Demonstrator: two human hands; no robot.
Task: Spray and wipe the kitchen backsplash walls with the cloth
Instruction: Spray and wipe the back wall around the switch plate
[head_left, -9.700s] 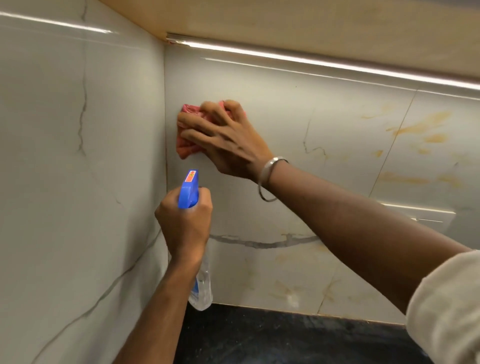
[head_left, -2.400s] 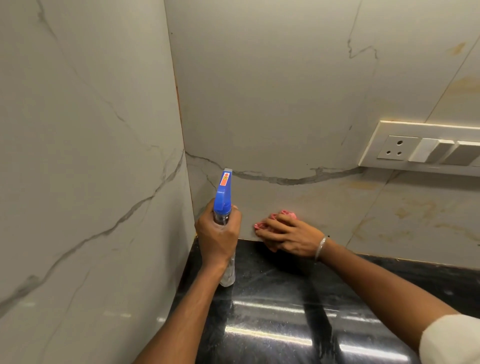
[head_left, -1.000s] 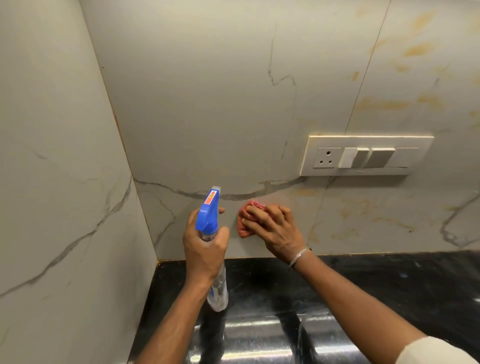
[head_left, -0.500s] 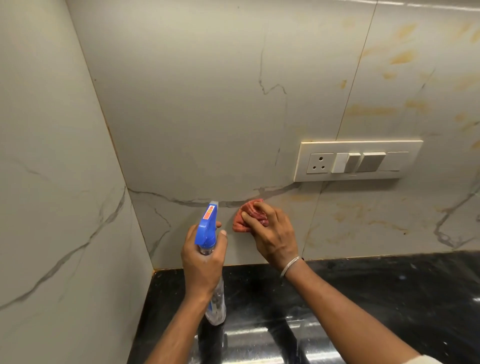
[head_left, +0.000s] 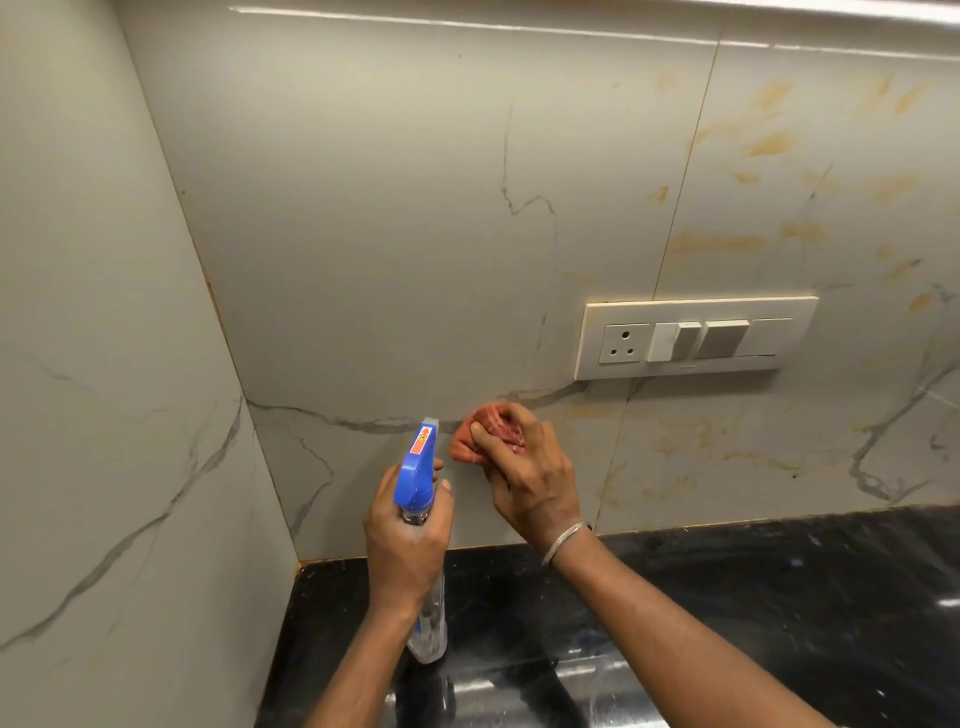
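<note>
Right hand with bunched cloth against backsplash; left hand around spray bottle.

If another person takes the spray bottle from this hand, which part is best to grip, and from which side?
Probably the clear lower body of the spray bottle, taken from the right, above the black counter. The left hand wraps the neck under the blue head, and the side wall is close on the left. The bottle hangs roughly upright, so its body is bare and reachable.

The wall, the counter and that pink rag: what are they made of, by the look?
Wall: probably glossy marble-look tile, given its grey veins, straight joint and light reflection.
Counter: dark polished stone, perhaps granite; it mirrors the lights.
Rag: soft woven cloth, bunched in folds in the right hand.
</note>
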